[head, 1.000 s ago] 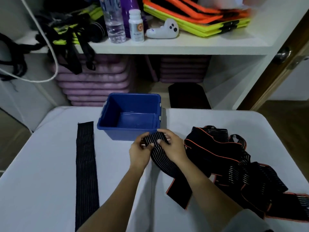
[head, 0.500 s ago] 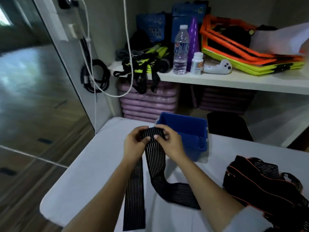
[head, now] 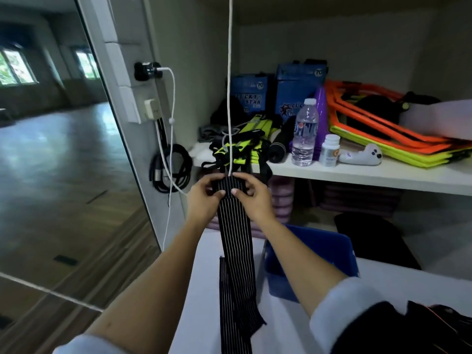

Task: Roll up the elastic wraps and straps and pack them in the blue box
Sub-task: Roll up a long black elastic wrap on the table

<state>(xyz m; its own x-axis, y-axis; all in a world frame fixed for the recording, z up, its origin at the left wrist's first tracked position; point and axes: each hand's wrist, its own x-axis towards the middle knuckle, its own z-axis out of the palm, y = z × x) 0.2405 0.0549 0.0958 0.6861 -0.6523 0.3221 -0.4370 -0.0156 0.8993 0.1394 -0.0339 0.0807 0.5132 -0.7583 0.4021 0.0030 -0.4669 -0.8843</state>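
Beside blue box [head: 329, 249], striped wrap [head: 236, 238]

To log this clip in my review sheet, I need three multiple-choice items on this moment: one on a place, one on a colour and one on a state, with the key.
1. Where is the blue box?
A. on the shelf
B. on the white table, right of the striped wrap
C. on the floor

2. What colour is the striped wrap?
A. black with thin pale stripes
B. plain orange
C. purple

3. How is the striped wrap held?
A. by one hand only
B. by both hands, at its rolled top end
C. it lies untouched

Key: B, the box stands on the table beside the wrap; A, pale lines run along the black band; B, the left hand and right hand grip the roll.
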